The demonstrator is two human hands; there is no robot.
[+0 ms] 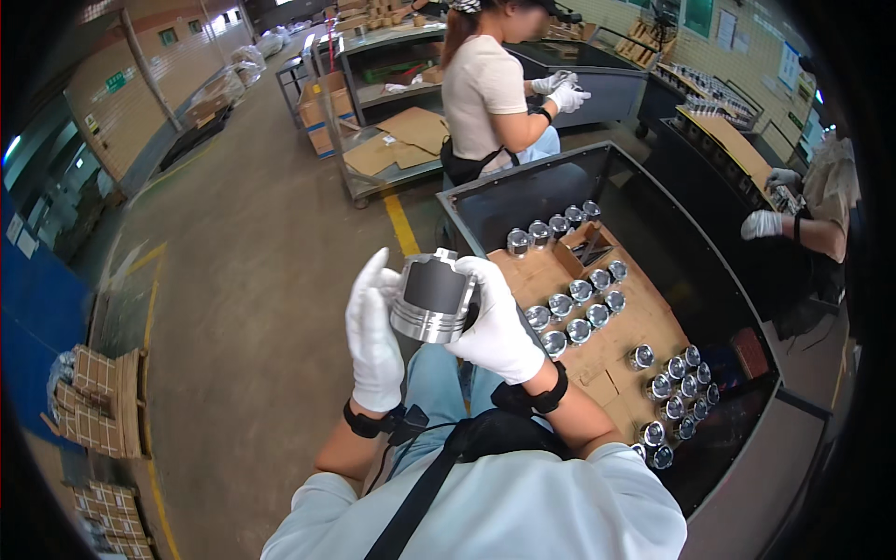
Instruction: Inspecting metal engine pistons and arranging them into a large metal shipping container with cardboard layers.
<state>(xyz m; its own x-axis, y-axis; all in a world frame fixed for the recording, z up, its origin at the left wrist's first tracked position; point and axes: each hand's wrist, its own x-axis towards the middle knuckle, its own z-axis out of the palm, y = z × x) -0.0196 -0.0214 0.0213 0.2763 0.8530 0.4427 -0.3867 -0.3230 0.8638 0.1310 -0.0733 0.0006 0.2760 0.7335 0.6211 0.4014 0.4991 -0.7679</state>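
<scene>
A silver engine piston [432, 297] with a dark grey patch on its skirt is held up in front of my body, its ring grooves at the lower end. My right hand [497, 327], in a white glove, grips it from the right side. My left hand [375, 327], also gloved in white, stands upright along the piston's left side with its fingers stretched out. Whether the left palm or thumb touches the metal I cannot tell. Both wrists wear black bands.
To my right, a black-walled bin [686, 219] holds rows of pistons [581, 291] on cardboard [597, 359], with a small cardboard box [583, 247] among them. Ahead, a gloved co-worker [485, 103] sits beside a metal cart [397, 154]. Another person [821, 201] works at the far right.
</scene>
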